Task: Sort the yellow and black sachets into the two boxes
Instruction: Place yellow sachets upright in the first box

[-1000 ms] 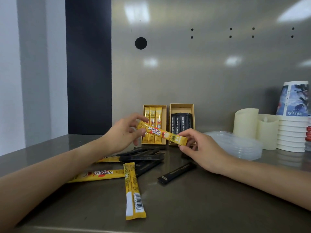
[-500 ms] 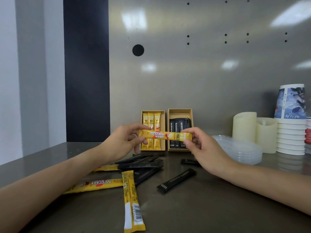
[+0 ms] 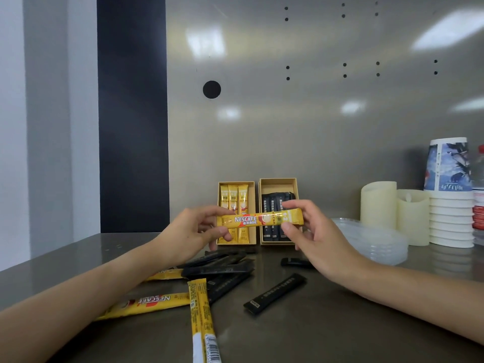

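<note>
Two-hand grip on one yellow sachet (image 3: 259, 220). The left hand (image 3: 188, 231) pinches its left end between thumb and fingers. The right hand (image 3: 314, 242) pinches the right end the same way. Both grips are closed on the sachet, with nothing else in either hand.

The sachet is level, logo side to the camera, in the air in front of the yellow box (image 3: 252, 203). It reaches across the front of the black box (image 3: 277, 185) and is not in either box yet.

- **Yellow box:** three boxed yellow sachets (image 3: 233, 197) lie side by side, with bare floor along its right wall.
- **Black box:** just right of the yellow box; can't tell if they touch. It holds a row of boxed black sachets (image 3: 273, 205).
- **Bench (image 3: 340, 323), in front of the yellow box:** a pile of black sachets (image 3: 217, 268).
- **Nearer the camera than the pile:** two loose yellow sachets (image 3: 146, 305) overlapping at one end, and a third yellow one (image 3: 165, 275) poking out from under the pile.
- **Front-right of the yellow box:** a single black sachet (image 3: 275, 294) lying diagonal, and a short black piece (image 3: 296, 262) behind it.
- **Well right of the yellow box:** a stack of clear lids (image 3: 377, 242), two cream candles (image 3: 378, 205) and a stack of paper cups (image 3: 449, 205).
</note>
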`<state>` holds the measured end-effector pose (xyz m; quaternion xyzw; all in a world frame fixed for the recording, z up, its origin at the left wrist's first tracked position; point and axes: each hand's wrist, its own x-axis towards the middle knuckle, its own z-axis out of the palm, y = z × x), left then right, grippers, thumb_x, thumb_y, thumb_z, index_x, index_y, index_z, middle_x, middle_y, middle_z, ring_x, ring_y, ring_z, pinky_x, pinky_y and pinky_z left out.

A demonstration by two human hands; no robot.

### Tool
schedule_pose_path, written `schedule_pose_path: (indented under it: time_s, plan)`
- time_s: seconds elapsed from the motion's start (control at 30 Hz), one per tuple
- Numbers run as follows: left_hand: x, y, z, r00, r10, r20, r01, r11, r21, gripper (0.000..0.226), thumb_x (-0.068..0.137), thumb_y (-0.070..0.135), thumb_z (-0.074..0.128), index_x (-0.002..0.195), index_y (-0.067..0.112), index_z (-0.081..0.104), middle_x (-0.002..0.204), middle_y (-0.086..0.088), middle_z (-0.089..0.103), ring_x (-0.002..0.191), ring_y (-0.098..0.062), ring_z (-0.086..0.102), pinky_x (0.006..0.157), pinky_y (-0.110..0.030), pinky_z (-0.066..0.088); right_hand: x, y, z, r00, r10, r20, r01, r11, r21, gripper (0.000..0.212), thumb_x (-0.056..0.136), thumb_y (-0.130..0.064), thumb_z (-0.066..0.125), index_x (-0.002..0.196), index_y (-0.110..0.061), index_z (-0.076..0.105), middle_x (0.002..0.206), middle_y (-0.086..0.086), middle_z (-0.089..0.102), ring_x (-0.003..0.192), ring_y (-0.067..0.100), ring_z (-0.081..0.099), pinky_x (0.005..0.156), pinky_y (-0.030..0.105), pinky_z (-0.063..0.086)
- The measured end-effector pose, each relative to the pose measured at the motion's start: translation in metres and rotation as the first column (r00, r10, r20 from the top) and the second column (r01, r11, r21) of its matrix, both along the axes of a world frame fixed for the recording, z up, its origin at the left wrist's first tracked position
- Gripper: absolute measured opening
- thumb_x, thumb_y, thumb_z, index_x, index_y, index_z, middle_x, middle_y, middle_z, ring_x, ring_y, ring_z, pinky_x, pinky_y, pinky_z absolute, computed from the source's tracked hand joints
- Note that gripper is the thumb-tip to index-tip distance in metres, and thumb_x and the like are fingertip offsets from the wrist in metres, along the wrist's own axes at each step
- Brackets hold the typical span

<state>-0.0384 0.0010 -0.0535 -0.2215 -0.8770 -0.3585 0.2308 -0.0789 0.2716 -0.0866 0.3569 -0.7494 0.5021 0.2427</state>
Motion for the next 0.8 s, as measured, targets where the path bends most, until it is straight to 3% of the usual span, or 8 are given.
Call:
schedule_pose_path:
  time_s: [0.1,0.17,0.23,0.4,0.63,0.8]
  plan:
    - [0.001,0.000,-0.001,1.000,0.005,-0.005,-0.005,0.998,-0.059,0.023,0.097,0.023,0.063,0.118,0.030,0.065,0.092,0.004,0.078,0.073,-0.016,0.071,0.071,-0.027,0.058,-0.003,0.000,0.001,0.998,0.027,0.058,-0.023,0.998,-0.061,0.035,0.098,-0.020,0.063,0.126,-0.037,0.051,0.101,-0.017,0.067,0.087,0.003,0.066,0.069,0.025,0.054]
    - [0.002,0.001,-0.002,1.000,0.017,-0.001,-0.017,0.989,-0.146,0.008,0.097,0.031,0.062,0.102,0.029,0.068,0.088,0.006,0.077,0.077,-0.012,0.071,0.080,-0.038,0.059,-0.002,0.000,0.004,0.988,0.081,0.133,-0.063,0.989,-0.132,0.032,0.097,-0.020,0.063,0.125,-0.033,0.054,0.101,-0.006,0.071,0.088,0.009,0.070,0.068,0.026,0.055]
    - [0.004,0.003,-0.003,1.000,0.011,0.013,-0.008,0.979,-0.204,0.012,0.098,0.036,0.060,0.095,0.028,0.068,0.085,0.006,0.077,0.079,-0.007,0.070,0.080,-0.033,0.056,0.000,0.000,0.007,0.975,0.130,0.182,-0.099,0.980,-0.171,0.020,0.098,-0.024,0.060,0.118,-0.024,0.061,0.094,0.001,0.074,0.088,0.014,0.071,0.067,0.028,0.056]
    - [0.006,0.009,-0.005,0.999,0.030,-0.010,-0.032,0.954,-0.297,0.010,0.097,0.041,0.059,0.101,0.036,0.066,0.084,0.013,0.074,0.081,0.004,0.065,0.067,-0.011,0.042,0.002,0.000,0.014,0.971,0.162,0.179,-0.131,0.977,-0.170,0.028,0.093,-0.036,0.060,0.106,-0.012,0.066,0.091,0.005,0.075,0.087,0.021,0.071,0.065,0.031,0.054]
    - [-0.002,-0.012,0.001,0.952,0.242,-0.189,-0.297,0.884,-0.362,0.009,0.097,0.042,0.059,0.104,0.041,0.064,0.092,0.018,0.067,0.086,-0.002,0.063,0.079,-0.032,0.059,-0.013,0.008,0.063,0.989,0.057,0.138,-0.037,0.989,-0.144,0.018,0.095,-0.005,0.062,0.110,0.004,0.058,0.097,0.018,0.076,0.071,0.013,0.072,0.057,0.024,0.060]
    - [-0.003,-0.010,-0.001,0.964,0.210,-0.162,-0.259,0.874,-0.412,0.009,0.097,0.037,0.060,0.106,0.038,0.064,0.095,0.016,0.066,0.086,-0.004,0.063,0.080,-0.030,0.059,-0.037,-0.016,0.098,0.995,-0.098,0.022,0.098,0.995,0.031,0.038,0.094,-0.010,0.067,0.125,-0.011,0.043,0.092,0.010,0.074,0.071,0.016,0.071,0.059,0.022,0.055]
